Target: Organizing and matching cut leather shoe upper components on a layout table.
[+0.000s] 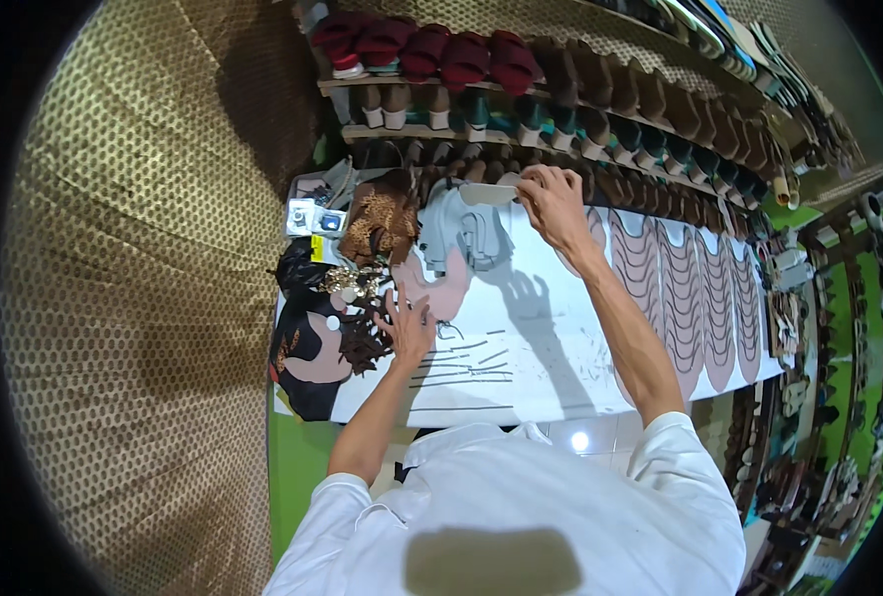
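My right hand [558, 204] is raised over the far side of the table, its fingers pinched on the end of a pale, flat, thin piece [488, 194]. Beneath that piece lies a heap of grey sheet material [451, 223]. My left hand [408, 323] is low over the near left of the table with its fingers spread. It is beside a tangle of dark brown strips [364, 343] and a pink cut piece [439, 296]; whether it touches them I cannot tell. Several thin dark strips [461, 372] lie on the white tabletop nearer to me.
Rows of pink sole-shaped pieces with dark curved strips [682, 298] cover the table's right side. Leopard-print material [380, 219], a black bag [300, 263] and small white boxes [314, 219] crowd the left. Behind, shelves hold shoes [595, 129] and red slippers [466, 62].
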`<state>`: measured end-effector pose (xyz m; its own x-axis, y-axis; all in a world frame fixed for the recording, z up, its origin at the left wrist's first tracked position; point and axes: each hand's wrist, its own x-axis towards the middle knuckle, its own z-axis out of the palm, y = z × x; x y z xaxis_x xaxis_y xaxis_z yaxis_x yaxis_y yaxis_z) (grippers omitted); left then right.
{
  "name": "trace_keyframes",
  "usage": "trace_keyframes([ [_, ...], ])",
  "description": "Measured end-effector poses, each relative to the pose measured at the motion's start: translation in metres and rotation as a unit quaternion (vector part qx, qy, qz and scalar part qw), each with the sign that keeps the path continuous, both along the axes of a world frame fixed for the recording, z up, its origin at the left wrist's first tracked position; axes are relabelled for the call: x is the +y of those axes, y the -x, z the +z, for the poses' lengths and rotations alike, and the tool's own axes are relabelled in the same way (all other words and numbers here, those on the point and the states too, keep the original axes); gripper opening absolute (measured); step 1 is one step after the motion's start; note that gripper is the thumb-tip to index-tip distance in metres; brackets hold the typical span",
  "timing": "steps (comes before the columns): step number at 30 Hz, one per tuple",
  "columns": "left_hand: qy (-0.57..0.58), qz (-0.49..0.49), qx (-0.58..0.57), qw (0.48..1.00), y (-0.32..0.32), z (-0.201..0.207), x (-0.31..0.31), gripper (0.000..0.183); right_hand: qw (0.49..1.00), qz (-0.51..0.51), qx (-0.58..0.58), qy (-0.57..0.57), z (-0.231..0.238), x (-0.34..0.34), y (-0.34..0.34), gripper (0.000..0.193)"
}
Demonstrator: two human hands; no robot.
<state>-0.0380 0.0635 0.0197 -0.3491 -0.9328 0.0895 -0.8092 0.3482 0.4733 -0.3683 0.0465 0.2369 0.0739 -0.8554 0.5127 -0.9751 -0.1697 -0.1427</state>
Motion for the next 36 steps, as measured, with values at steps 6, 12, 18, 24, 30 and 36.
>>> trace_keyframes([
  [6, -0.020, -0.028, 0.029, 0.999, 0.044, 0.012, 0.049, 0.038, 0.994, -0.053, -0.010, -0.091, -0.088, 0.142, 0.043, 0.021],
  [12, -0.018, -0.178, 0.042, 0.983, 0.099, 0.014, 0.132, 0.038, 0.973, -0.106, -0.062, -0.193, -0.183, 0.275, 0.027, 0.017],
  [18, 0.020, -0.277, 0.004, 0.961, 0.127, 0.000, 0.192, 0.039, 0.965, -0.125, -0.122, -0.193, -0.201, 0.337, 0.008, 0.015],
  [24, -0.022, -0.321, -0.056, 0.945, 0.133, -0.014, 0.228, 0.037, 0.966, -0.102, -0.123, -0.202, -0.215, 0.366, 0.000, 0.020],
  [30, -0.059, -0.242, -0.028, 0.968, 0.097, -0.002, 0.239, 0.030, 0.958, -0.087, -0.200, -0.188, -0.203, 0.353, -0.010, 0.018],
  [36, -0.034, 0.094, -0.021, 0.995, -0.002, -0.007, 0.228, 0.032, 0.945, 0.078, -0.209, -0.238, -0.211, 0.314, -0.049, 0.015],
])
